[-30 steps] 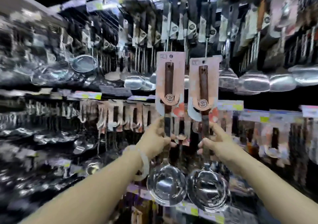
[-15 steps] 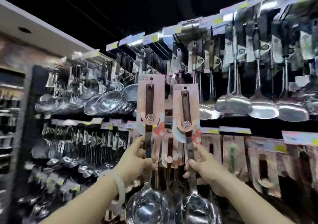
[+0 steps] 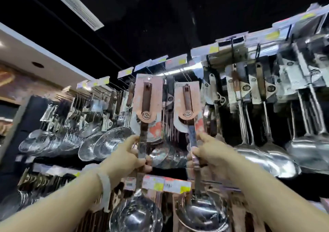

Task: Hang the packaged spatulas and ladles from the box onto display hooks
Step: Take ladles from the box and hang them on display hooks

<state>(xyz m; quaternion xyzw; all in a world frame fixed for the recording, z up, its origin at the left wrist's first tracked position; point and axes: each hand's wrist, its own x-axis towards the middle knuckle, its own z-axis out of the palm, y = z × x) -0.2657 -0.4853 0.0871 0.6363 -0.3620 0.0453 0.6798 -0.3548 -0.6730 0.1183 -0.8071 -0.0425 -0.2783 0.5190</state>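
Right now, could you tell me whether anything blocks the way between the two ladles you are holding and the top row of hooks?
Nothing clearly does. The left hand grips the left ladle and the right hand the right ladle, their cards raised before the top hooks. Hanging packaged utensils crowd the row rightward; blur hides the hook tips.

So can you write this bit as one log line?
left hand: grips left ladle | right hand: grips right ladle | both raised toward top hooks | not hung yet

Ceiling staying dark w/ one strip light [image 3: 74, 5] glowing top left; steel bowls throwing glare, shelf edges smearing w/ motion blur, wide-angle bending the sides, fine detail going soft.
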